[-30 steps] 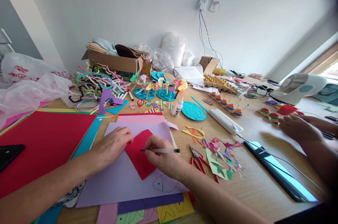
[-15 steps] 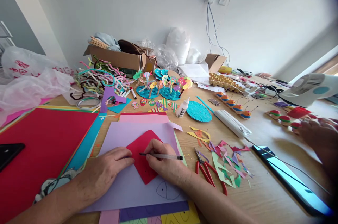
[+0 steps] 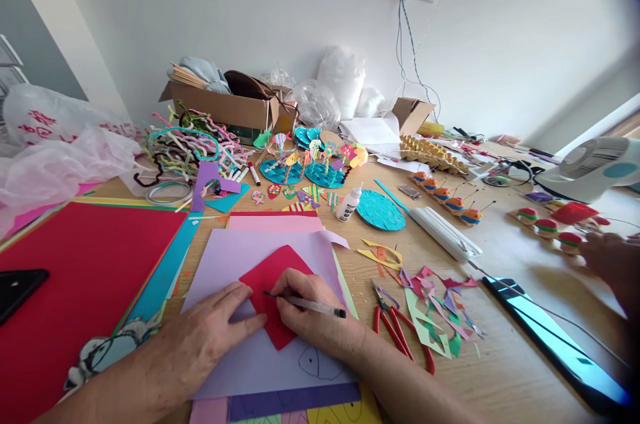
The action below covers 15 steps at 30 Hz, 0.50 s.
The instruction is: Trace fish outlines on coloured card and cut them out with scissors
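My right hand [image 3: 315, 311] grips a pen [image 3: 313, 305] with a clear barrel, its tip on a small red sheet of paper [image 3: 280, 264]. The red sheet lies turned at an angle on a larger lilac sheet [image 3: 215, 257]. My left hand [image 3: 220, 324] rests flat, fingers stretched, at the red sheet's left edge. A fish outline [image 3: 313, 362] is drawn on the lilac sheet below my right hand. More coloured sheets stick out underneath, among them a yellow one [image 3: 345, 413] with drawn lines.
Red-handled scissors [image 3: 395, 327] and paper scraps [image 3: 435, 311] lie right of the sheets. A glue bottle [image 3: 349, 204] stands beyond, beside a blue disc [image 3: 381, 209]. Large red paper [image 3: 100, 264] is at left. Another person's hand [image 3: 607, 257] is at far right near a phone [image 3: 550, 344].
My left thumb has spread away from the fingers and now reaches across the red sheet's lower left edge. The pen's back end has dipped slightly. The view has shifted a little.
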### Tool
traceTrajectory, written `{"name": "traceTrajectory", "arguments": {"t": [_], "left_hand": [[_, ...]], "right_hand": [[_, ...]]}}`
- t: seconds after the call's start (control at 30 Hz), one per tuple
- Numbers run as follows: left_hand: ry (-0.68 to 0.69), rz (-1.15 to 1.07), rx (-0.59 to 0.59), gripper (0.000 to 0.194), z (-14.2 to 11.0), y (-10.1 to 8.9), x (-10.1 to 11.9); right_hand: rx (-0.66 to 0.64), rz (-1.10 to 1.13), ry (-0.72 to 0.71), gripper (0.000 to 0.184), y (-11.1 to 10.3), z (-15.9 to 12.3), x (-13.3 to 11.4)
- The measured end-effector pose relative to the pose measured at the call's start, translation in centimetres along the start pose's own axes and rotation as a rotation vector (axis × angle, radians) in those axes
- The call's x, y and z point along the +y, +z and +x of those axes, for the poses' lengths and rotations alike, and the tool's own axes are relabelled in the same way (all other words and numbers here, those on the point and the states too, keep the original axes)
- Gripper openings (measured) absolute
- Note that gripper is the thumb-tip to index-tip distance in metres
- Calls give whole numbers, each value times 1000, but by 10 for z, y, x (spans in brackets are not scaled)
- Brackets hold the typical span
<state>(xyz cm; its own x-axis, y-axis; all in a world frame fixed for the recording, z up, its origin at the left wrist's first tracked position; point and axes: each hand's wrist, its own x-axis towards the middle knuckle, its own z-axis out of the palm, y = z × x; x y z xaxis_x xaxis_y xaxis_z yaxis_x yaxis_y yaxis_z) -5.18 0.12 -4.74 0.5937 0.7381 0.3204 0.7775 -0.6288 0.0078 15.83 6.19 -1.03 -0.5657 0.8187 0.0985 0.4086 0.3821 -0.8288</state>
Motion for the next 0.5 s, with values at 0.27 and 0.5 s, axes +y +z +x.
{"name": "traceTrajectory", "arguments": {"t": [0.27,0.5], "left_hand": [[122,77,25,55,9,-18,-3],[59,17,41,52,11,-17,-1]], "right_hand": [[-6,-18,3,16,0,0,0],[-18,-27,-5,17,0,0,0]]}}
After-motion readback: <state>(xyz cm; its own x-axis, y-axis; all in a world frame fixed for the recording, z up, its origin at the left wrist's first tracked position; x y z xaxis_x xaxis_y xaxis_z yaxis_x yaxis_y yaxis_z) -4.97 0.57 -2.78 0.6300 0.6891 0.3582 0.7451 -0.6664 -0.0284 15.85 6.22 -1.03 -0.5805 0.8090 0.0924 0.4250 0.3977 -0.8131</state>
